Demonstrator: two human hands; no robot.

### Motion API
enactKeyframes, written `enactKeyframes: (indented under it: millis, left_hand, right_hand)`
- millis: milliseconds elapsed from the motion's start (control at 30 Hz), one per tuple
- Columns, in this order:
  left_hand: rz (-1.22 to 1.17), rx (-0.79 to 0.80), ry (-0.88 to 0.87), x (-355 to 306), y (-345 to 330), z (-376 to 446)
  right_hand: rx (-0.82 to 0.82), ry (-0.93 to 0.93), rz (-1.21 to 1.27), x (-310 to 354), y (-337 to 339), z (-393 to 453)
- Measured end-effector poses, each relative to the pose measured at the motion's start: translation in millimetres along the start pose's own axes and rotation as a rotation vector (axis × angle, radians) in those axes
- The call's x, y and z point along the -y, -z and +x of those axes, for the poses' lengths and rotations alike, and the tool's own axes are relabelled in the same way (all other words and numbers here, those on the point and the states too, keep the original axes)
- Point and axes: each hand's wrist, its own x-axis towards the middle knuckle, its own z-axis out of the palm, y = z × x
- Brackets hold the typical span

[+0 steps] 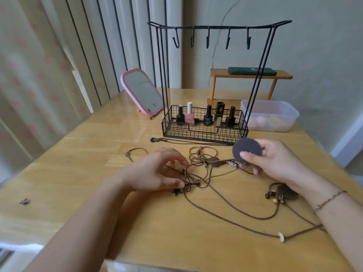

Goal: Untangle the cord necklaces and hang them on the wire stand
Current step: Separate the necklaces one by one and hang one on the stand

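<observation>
Pinching the dark disc pendant [247, 149], the right hand [275, 160] draws its cord toward three o'clock while the left hand [157, 171] grips the knot [188, 179] at nine, stand [216, 79] waiting at twelve.

Home dressing table: pink mirror [141, 92] at 11 o'clock, nail polish bottles [204, 115] in wire stand [208, 79] at 12, curtains [49, 75] at 10.

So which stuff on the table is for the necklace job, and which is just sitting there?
For the job:
tangled cord necklaces
dark round pendant, held in the right hand
left hand, on the knot
wire stand, hooks bare

Just lying about:
pink mirror
nail polish bottles
plastic box
wooden shelf
</observation>
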Motion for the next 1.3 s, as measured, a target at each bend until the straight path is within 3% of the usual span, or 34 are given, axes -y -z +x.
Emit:
enactKeyframes:
  millis: [100, 267, 367, 433, 500, 567, 600, 667, 733, 800, 900, 967, 1067, 1133, 1200, 1300]
  left_hand:
    - [0.062, 0.02, -0.028, 1.3, -1.2, 1.6]
    - [0.079, -0.02, -0.011, 4.8, -0.9, 1.9]
    - [0.134, -0.048, 0.018, 3.6, -0.3, 2.2]
    - [0.212, -0.101, 0.065, 5.7, 0.7, 2.7]
    - [0.31, -0.205, 0.178, 10.1, 2.6, 2.7]
    - [0.377, -0.313, 0.327, 16.2, 6.3, 1.9]
    - [0.4, -0.339, 0.403, 19.9, 8.6, 1.1]
    - [0.415, -0.352, 0.524, 27.4, 12.7, 0.1]
    - [0.406, -0.369, 0.573, 33.1, 14.7, -0.6]
    - [0.364, -0.447, 0.516, 32.0, 13.3, 0.2]
    - [0.136, -0.531, 0.194, 14.3, 5.9, 3.0]
    - [0.107, -0.46, 0.023, 2.6, -3.0, 5.3]
    - [0.063, -0.38, -0.09, -3.8, -12.5, 9.0]
    - [0.04, -0.3, -0.151, -6.8, -16.9, 9.7]
    - [0.151, -0.187, -0.19, -9.1, -24.4, 11.5]
    - [0.395, -0.134, -0.243, -12.9, -40.9, 19.2]
  right_hand:
    - [0.01, -0.019, 0.004, -3.2, 11.5, -5.1]
    - [-0.193, -0.076, -0.129, -22.5, 23.8, 3.5]
    - [-0.321, -0.078, -0.4, -28.0, 18.7, 1.2]
    - [-0.349, 0.081, -0.648, -13.8, 11.8, -13.2]
    - [-0.077, 0.222, -0.7, 12.4, 0.5, -33.6]
    - [0.265, 0.203, -0.837, 32.3, -18.9, -52.2]
    - [0.345, 0.207, -0.954, 34.0, -27.1, -57.6]
    - [0.342, 0.203, -1.028, 31.5, -37.5, -62.9]
    - [0.283, 0.188, -0.895, 26.8, -43.1, -64.9]
    - [0.218, 0.168, -0.794, 21.5, -44.4, -63.2]
    - [0.129, 0.144, -0.768, 17.6, -43.1, -61.6]
    - [0.118, 0.181, -0.854, 16.8, -45.0, -62.8]
    - [0.135, 0.268, -1.037, 16.3, -56.4, -67.5]
    - [0.155, 0.273, -1.027, 14.7, -54.3, -64.3]
    - [0.195, 0.244, -0.82, 16.0, -43.4, -56.0]
    - [0.215, 0.262, -0.273, 28.3, -32.0, -45.7]
